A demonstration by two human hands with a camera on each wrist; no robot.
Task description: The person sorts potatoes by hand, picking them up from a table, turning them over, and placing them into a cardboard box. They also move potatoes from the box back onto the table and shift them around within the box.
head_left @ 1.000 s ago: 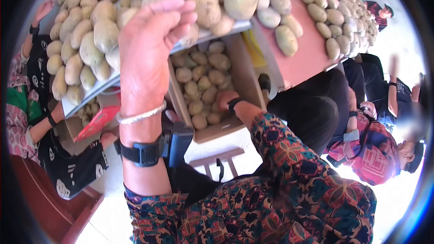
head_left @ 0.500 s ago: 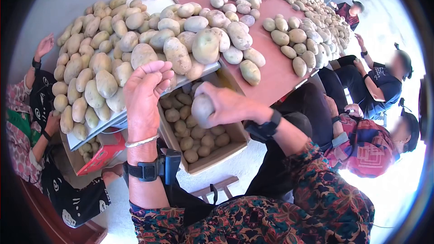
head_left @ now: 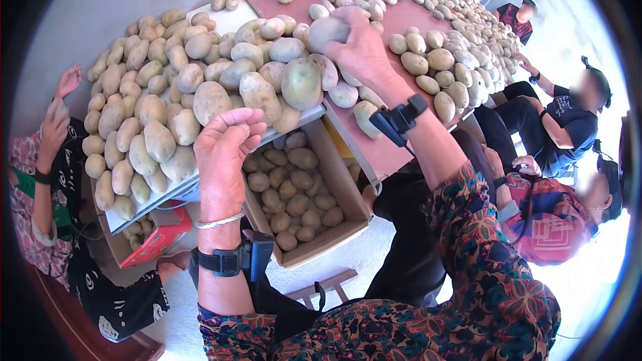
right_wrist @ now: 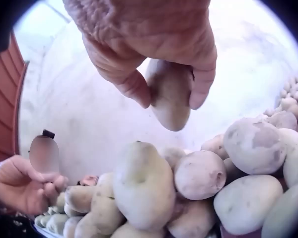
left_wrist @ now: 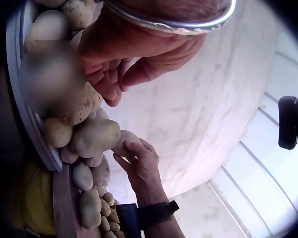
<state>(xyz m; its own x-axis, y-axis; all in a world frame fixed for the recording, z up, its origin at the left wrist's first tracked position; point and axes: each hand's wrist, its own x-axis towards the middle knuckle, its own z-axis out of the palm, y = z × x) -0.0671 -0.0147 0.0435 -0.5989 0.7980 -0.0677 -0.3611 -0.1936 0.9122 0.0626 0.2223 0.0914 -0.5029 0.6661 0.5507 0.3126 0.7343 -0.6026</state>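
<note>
In the right wrist view, my right hand (right_wrist: 154,44) pinches a potato (right_wrist: 170,101) between thumb and fingers, held above the heap. From the head view, this hand (head_left: 366,53) reaches out over the far part of the heaped potatoes (head_left: 257,97). My left hand (head_left: 227,160) hovers in front of the heap's near edge, fingers loosely bent and nothing in them. A large pale potato (head_left: 301,85) lies on the heap between the two hands. Below the table edge stands a cardboard box (head_left: 328,244) holding several potatoes (head_left: 294,190).
Smaller potatoes (head_left: 461,47) spread along the pink tabletop (head_left: 384,154) to the right. A red-sided box (head_left: 160,237) sits under the table at left. People sit at both sides; a person's hands (head_left: 57,120) are raised at the left. A stool (head_left: 324,287) stands below.
My right hand was down in the cardboard box, came up gripping a potato, and has moved up and away over the heap. The left hand stays raised in much the same pose.
</note>
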